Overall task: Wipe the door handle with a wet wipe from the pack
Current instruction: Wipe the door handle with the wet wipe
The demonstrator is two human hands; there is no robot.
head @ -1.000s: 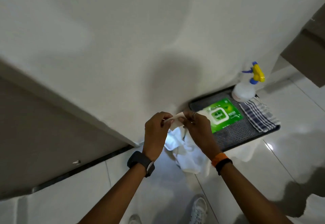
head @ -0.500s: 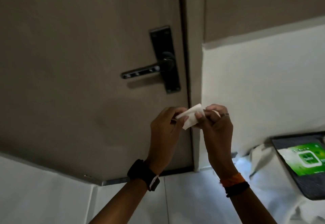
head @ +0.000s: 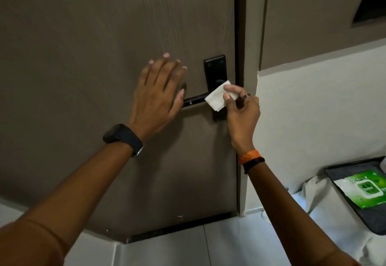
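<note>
Right hand (head: 240, 109) pinching a folded white wet wipe (head: 217, 96) between thumb and fingertips, a ring showing on one finger. Wipe projecting up and to the left of the pinch, its free edge lying over the inner end of the black lever door handle (head: 193, 99), where the lever meets the black backplate (head: 215, 67); actual contact impossible to confirm from this angle. Left hand (head: 158, 96) spread flat with fingers fanned, holding nothing, hovering at or against the brown door (head: 104, 57) just left of the pinch and covering the lever's outer end.

Far below and to the right of the pinch, green wet wipe pack (head: 363, 190) lying on a dark mat (head: 355, 213) on the floor.

Wipe looking thin, soft and limp, probably damp and a little slick, so likely folding or bunching under pressure; probably best handled by wrapping it around the bar and squeezing rather than holding it by one corner. Handle appearing rigid and smooth, likely to dip if pressed downward, so calling for light pressure along its length.
</note>
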